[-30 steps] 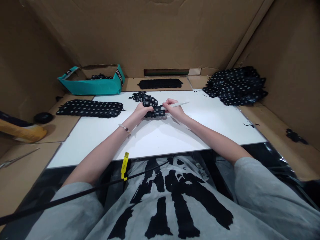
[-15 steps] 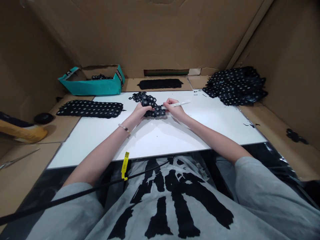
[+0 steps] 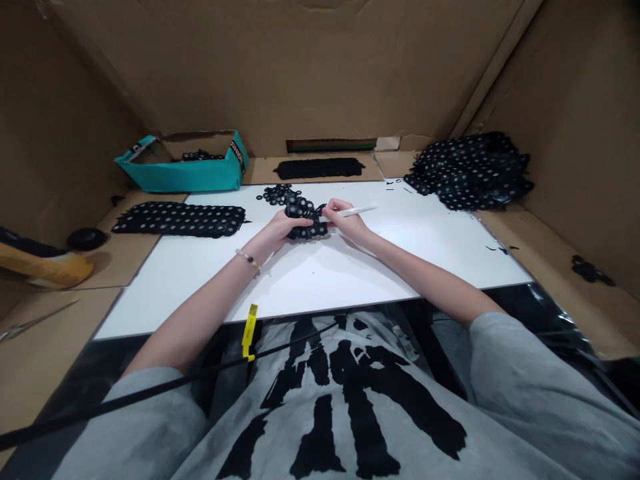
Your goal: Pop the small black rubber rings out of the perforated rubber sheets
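Observation:
Above the white board, my left hand grips a black sheet of joined rings, its thumb lying across the top. My right hand is closed around a white pen-like tool, whose far end slopes up to the right. The tool's working tip meets the sheet's right side, partly hidden by my fingers. Just behind the sheet, a small heap of loose black rings lies on the board.
A teal box with black pieces inside stands at back left. A flat dotted black sheet lies before it. Another black sheet rests at the back; a big pile sits right. Scissors and a yellow bottle are at left.
The sheet in my left hand has been folded or turned a little, and that thumb now reaches farther over it. My right hand with the tool has shifted slightly left.

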A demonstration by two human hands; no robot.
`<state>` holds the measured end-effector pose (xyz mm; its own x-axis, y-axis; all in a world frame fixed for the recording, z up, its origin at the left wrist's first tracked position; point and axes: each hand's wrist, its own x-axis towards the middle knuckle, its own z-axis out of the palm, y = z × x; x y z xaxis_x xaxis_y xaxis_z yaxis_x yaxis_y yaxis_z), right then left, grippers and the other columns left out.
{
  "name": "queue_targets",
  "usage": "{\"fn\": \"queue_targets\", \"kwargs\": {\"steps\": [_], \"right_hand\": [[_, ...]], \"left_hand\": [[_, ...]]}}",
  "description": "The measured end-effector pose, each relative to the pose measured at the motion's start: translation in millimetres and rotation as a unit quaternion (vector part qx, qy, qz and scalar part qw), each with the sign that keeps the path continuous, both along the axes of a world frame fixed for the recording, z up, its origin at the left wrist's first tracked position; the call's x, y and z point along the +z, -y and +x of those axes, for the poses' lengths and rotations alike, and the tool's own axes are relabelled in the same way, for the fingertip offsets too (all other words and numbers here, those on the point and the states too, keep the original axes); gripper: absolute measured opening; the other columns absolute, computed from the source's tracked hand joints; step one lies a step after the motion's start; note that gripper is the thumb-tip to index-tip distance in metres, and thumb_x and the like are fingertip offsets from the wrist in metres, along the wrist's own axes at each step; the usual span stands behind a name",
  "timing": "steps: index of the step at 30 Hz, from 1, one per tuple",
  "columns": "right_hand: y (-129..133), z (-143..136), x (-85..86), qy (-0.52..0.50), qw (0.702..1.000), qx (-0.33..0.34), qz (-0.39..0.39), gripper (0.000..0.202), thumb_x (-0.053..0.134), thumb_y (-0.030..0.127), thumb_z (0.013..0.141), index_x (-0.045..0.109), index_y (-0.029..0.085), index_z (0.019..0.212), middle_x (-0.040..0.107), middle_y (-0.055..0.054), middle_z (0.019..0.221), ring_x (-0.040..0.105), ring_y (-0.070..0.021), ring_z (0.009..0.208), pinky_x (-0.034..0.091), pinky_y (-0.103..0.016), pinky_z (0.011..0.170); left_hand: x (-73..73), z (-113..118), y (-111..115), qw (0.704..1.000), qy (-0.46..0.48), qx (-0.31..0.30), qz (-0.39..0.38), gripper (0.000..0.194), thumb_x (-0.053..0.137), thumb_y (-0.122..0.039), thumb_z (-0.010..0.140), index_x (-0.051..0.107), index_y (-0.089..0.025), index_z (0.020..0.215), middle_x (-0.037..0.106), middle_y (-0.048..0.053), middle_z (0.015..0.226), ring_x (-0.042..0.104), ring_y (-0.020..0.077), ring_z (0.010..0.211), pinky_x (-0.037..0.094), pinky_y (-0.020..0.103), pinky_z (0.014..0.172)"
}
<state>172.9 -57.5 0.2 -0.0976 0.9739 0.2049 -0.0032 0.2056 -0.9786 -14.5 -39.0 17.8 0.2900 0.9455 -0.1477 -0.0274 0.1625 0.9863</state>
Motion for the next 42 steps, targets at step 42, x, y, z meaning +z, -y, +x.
{"fn": "queue_targets", "kwargs": {"steps": [42], "right_hand": [[-3.2, -5.8, -13.2, 0.176, 0.971, -0.088, 0.136, 0.033, 0.053, 0.044, 0.092, 0.041, 0.023, 0.069, 0.049, 0.004, 0.062, 0.047, -0.0153, 0.064, 0.033, -0.03, 0.064]], "left_hand": [[-0.2, -3.4, -2.2, 0.999, 0.004, -0.035, 0.02, 0.047, 0.092, -0.018, 0.051, 0.073, -0.017, 0.094, 0.078, 0.009, 0.102, 0.069, 0.0322, 0.108, 0.054, 0.046, 0.1]]}}
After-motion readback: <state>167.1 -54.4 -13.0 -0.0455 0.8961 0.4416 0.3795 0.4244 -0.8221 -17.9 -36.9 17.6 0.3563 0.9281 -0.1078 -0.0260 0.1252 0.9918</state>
